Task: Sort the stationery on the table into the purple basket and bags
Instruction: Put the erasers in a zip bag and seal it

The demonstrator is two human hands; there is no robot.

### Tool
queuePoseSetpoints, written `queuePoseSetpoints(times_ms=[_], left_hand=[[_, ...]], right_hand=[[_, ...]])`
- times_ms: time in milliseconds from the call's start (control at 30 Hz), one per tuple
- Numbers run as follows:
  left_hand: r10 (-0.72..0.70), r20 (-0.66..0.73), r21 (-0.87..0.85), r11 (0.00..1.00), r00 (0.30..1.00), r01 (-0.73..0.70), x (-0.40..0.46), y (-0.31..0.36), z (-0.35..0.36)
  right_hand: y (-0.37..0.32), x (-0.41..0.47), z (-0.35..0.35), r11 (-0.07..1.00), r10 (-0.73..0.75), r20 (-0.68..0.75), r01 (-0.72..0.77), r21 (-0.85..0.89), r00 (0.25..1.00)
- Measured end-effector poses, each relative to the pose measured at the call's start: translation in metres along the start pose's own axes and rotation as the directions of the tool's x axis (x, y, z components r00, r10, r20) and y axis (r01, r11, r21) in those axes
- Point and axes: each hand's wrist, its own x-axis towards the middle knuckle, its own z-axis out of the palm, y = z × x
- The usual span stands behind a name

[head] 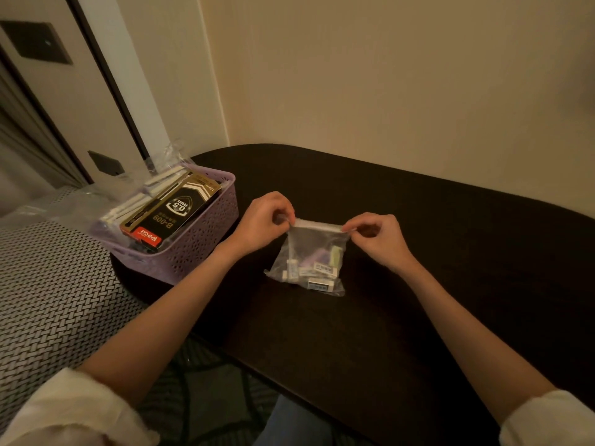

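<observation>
Clear plastic formed the small zip bag [309, 259] that stood on the dark table [418, 252], its bottom resting on the surface and holding small erasers and other bits of stationery. Left hand [265, 220] pinched the top left corner of the bag's seal between thumb and curled fingers, while the right hand [375, 238] pinched the top right corner the same way. Just left of the hands sat the purple basket [193, 249], with a black pen box [170, 214] and white packets lying in it.
</observation>
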Motion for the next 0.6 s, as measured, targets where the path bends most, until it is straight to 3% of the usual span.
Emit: queuePoseSetpoints(times_ms=[200, 400, 600], left_hand=[[0.027, -0.059, 0.061, 0.998, 0.998, -0.023, -0.006, -0.001, 0.001], [0.033, -0.053, 0.090, 0.996, 0.998, -0.029, -0.007, 0.001, 0.003], [0.044, -0.014, 0.147, 0.988, 0.999, -0.041, -0.009, 0.001, 0.002]], right_hand=[[-0.004, 0.010, 0.012, 0.986, 0.168, -0.027, -0.168, 0.013, 0.985], [-0.009, 0.019, 0.018, 0.981, 0.192, 0.264, -0.183, -0.057, 0.945], [-0.007, 0.015, 0.026, 0.981, 0.194, 0.306, -0.175, -0.089, 0.932]])
